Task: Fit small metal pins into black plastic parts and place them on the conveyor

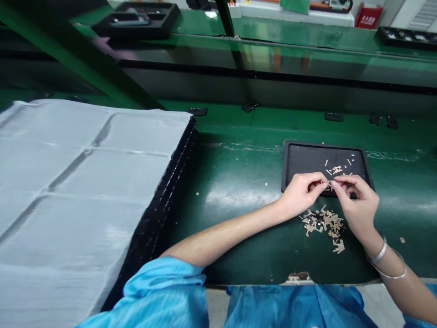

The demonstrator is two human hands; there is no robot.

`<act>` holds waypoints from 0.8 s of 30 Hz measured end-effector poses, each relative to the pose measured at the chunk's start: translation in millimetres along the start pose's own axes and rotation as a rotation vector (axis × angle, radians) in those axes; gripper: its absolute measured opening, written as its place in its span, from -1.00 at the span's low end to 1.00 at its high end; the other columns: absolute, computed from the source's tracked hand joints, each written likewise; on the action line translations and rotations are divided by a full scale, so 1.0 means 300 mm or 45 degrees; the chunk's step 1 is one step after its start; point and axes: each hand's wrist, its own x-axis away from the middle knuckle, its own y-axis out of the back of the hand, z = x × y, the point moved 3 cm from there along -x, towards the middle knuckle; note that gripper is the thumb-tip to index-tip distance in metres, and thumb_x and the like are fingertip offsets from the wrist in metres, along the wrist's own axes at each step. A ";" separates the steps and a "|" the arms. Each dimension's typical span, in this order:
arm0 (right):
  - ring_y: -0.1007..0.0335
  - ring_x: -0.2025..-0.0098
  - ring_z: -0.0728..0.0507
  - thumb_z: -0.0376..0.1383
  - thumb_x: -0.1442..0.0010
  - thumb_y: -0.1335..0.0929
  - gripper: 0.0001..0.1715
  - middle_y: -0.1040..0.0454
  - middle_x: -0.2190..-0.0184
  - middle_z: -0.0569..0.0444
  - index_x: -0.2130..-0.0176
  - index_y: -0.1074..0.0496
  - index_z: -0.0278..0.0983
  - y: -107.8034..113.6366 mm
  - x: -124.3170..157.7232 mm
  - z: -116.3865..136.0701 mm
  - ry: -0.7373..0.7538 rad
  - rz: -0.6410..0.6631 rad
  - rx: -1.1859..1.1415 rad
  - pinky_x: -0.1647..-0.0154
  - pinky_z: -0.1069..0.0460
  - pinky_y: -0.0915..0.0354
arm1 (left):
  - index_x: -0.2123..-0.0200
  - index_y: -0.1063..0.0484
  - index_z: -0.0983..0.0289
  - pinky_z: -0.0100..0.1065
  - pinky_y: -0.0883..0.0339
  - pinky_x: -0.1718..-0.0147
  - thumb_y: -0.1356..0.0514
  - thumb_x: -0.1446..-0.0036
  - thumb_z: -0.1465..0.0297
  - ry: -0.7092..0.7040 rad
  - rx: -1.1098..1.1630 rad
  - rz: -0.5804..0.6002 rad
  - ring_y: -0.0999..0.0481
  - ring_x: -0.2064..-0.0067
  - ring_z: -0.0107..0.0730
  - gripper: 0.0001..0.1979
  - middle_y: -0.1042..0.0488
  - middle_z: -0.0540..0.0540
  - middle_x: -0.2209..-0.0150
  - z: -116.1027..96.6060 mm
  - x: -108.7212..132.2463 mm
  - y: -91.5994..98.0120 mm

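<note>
My left hand [302,192] and my right hand [357,205] meet fingertip to fingertip over the near edge of a small black tray [300,157]. Both pinch one tiny tan strip [330,182] between thumb and forefinger. A few more tan strips [337,169] lie inside the tray. Below my hands a loose pile of tan scraps [324,224] is spread on the green bench top [239,182]. My right wrist wears two silver bangles [385,264].
A stack of black trays [160,200] covered by a white sheet [75,191] fills the left side. Behind the bench runs a green conveyor with black trays [136,19] and another at far right [406,37]. A green frame post [75,59] slants across the upper left.
</note>
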 end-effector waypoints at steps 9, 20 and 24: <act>-0.40 0.40 -0.08 -0.43 -0.13 -0.38 -0.87 -0.49 0.44 0.04 0.31 -0.52 -0.24 -0.005 -0.010 0.027 0.444 0.109 0.213 0.41 0.00 -0.32 | 0.30 -0.42 0.35 -0.35 -0.30 0.28 0.10 -0.28 0.43 -0.365 -0.819 0.031 -0.47 0.29 -0.34 -0.70 -0.50 0.14 0.32 -0.007 0.016 -0.007; -0.32 0.49 -0.04 -0.45 -0.10 -0.34 -0.87 -0.47 0.49 0.07 0.43 -0.43 -0.25 0.001 -0.020 0.017 0.441 0.126 0.262 0.52 0.04 -0.24 | 0.41 -0.37 0.32 -0.44 -0.18 0.38 0.01 -0.23 0.44 -0.325 -0.491 0.206 -0.32 0.44 -0.49 -0.78 -0.39 0.02 0.45 -0.013 -0.003 0.007; -0.26 0.55 -0.02 -0.40 -0.13 -0.34 -0.87 -0.45 0.54 0.10 0.42 -0.46 -0.24 0.028 -0.047 -0.030 0.308 0.018 0.414 0.52 0.04 -0.21 | 0.44 -0.32 0.32 -0.48 -0.09 0.47 -0.06 -0.19 0.41 -0.086 -0.094 0.174 -0.18 0.52 -0.57 -0.83 -0.26 -0.06 0.55 -0.016 -0.013 0.019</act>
